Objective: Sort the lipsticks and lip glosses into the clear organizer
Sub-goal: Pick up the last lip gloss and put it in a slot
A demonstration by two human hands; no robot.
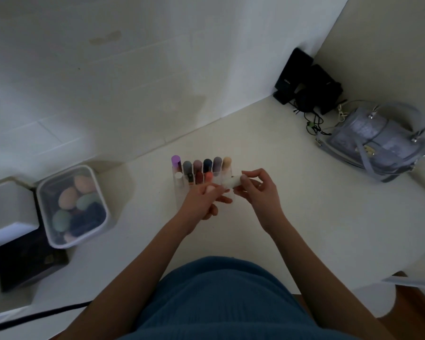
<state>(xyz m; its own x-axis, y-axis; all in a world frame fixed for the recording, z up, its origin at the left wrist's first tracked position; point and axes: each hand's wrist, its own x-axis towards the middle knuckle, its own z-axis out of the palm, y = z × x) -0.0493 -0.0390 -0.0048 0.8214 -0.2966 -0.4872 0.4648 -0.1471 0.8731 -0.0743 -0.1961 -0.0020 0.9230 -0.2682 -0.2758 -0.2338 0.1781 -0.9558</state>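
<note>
A clear organizer (177, 186) stands on the white table just beyond my hands. Several lipsticks and glosses stand upright in it, among them a purple-capped tube (175, 160), a dark blue one (207, 163) and a coral one (208, 176). My left hand (204, 201) is over the organizer's near part, closed around a pale pink tube (209, 189). My right hand (255, 190) pinches a white tube (232, 181), held sideways just right of the organizer. The near slots are hidden by my hands.
A lidded clear box (71, 204) of coloured makeup sponges sits at the left, beside a white box (8, 207) on a dark case (27, 263). Black speakers (307, 82) with cables stand in the far corner, a grey handbag (375, 141) at the right.
</note>
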